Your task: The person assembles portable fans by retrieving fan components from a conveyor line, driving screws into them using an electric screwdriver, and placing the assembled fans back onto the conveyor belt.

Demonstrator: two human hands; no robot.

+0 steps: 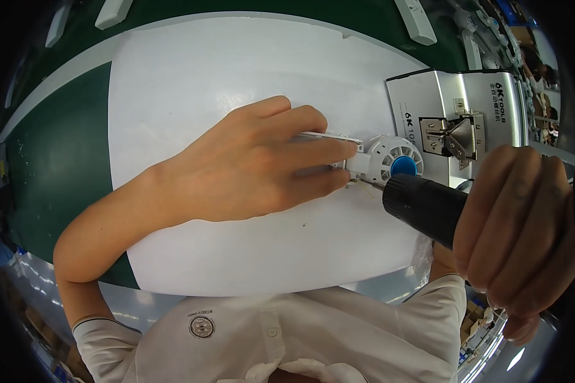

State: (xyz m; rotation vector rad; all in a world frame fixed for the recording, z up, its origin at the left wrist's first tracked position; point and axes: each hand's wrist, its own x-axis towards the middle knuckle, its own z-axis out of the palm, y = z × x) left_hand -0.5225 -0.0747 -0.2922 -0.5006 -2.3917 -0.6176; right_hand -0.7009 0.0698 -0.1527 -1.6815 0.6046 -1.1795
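Note:
My left hand (262, 159) is closed over a white plastic handheld fan, its fingers wrapped round the narrow body and covering most of it. The round, slotted head of the handheld fan (380, 153), with a blue disc in the middle, sticks out to the right of my fingertips. My right hand (517, 230) is shut round a black electric screwdriver (421, 204). The thin bit points left and reaches the fan's body close to my left fingertips; the exact contact point is too small to make out.
A silver screw feeder (453, 115) marked 6K Tools stands just right of the fan. White sheeting (185, 76) covers part of the green table (51, 159). White parts (415, 19) lie along the far edge, and a crumpled clear plastic bag (423, 258) is at the near right.

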